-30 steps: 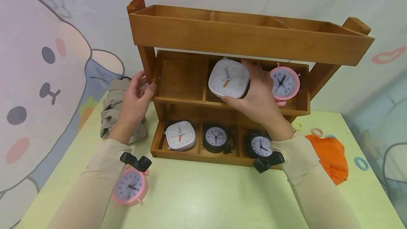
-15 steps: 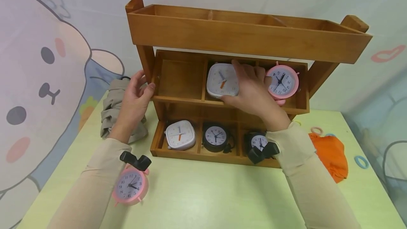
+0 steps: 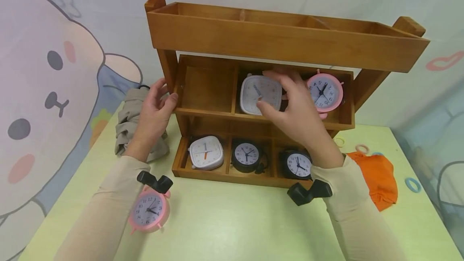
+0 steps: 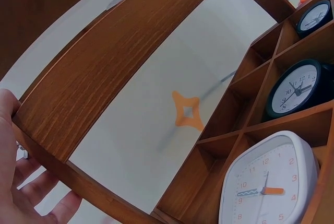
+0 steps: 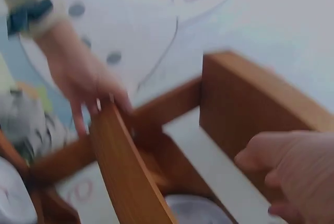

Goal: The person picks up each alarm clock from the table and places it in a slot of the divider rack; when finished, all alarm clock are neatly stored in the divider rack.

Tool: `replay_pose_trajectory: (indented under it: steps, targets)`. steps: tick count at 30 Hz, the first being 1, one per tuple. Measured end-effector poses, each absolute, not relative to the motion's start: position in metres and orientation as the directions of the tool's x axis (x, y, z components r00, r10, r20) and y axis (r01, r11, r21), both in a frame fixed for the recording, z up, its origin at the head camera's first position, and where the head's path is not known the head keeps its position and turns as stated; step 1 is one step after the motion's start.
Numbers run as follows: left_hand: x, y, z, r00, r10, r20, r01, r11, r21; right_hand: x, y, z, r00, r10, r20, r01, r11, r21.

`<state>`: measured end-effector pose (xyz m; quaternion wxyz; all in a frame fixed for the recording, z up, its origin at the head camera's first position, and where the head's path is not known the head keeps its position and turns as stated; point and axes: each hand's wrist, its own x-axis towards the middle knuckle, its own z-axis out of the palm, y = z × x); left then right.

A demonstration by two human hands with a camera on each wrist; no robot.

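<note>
A white square alarm clock point(image 3: 258, 92) leans in the middle compartment of the wooden rack's point(image 3: 286, 43) middle tier. My right hand point(image 3: 299, 110) hovers in front of it, thumb and fingers spread and overlapping its face; in the right wrist view a gap shows between this hand point(image 5: 302, 172) and the clock point(image 5: 195, 211). My left hand point(image 3: 156, 112) grips the left end of that tier, thumb in front and fingers behind the end board, as the left wrist view shows. To the right of the white clock sits an upside-down pink alarm clock point(image 3: 325, 93).
The bottom tier holds another white alarm clock point(image 3: 206, 152) and two black ones point(image 3: 246, 156). A second pink alarm clock point(image 3: 149, 210) lies near my left forearm. Grey cloth point(image 3: 132, 112) is at left; orange cloth point(image 3: 378, 180) and several small rings point(image 3: 413, 185) are at right.
My right hand has set the white clock back into the middle compartment, let go of it and drawn back slightly. The left hand has stayed on the rack.
</note>
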<state>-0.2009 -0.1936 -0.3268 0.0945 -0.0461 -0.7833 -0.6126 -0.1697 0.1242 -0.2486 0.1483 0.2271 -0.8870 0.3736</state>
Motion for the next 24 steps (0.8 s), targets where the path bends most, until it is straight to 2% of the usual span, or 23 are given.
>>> replay_pose_trajectory:
  steps: [4, 7, 13, 17, 24]
  targets:
    - [-0.202, -0.193, -0.325, -0.979, -0.037, 0.202, 0.187, 0.249, 0.950, -0.142, 0.111, -0.264, -0.786, -0.328, 0.524, -0.618, 0.429, -0.659]
    - [-0.202, -0.193, -0.325, -0.980, -0.034, 0.196, 0.182, 0.242, 0.953, -0.125, 0.093, -0.288, -0.774, -0.397, 0.494, -0.626, 0.365, -0.689]
    - [-0.201, -0.193, -0.324, -0.979, -0.028, 0.202, 0.191, 0.223, 0.956, -0.106, 0.046, -0.343, -0.761, -0.578, 0.294, -0.582, 0.409, -0.703]
    - [-0.199, -0.195, -0.324, -0.978, -0.030, 0.207, 0.195, 0.218, 0.956, -0.096, 0.012, -0.373, -0.708, -0.686, 0.167, -0.598, 0.457, -0.658]
    - [-0.200, -0.193, -0.325, -0.979, -0.027, 0.202, 0.191, 0.231, 0.954, -0.086, -0.039, -0.414, -0.594, -0.788, 0.165, -0.736, 0.449, -0.506]
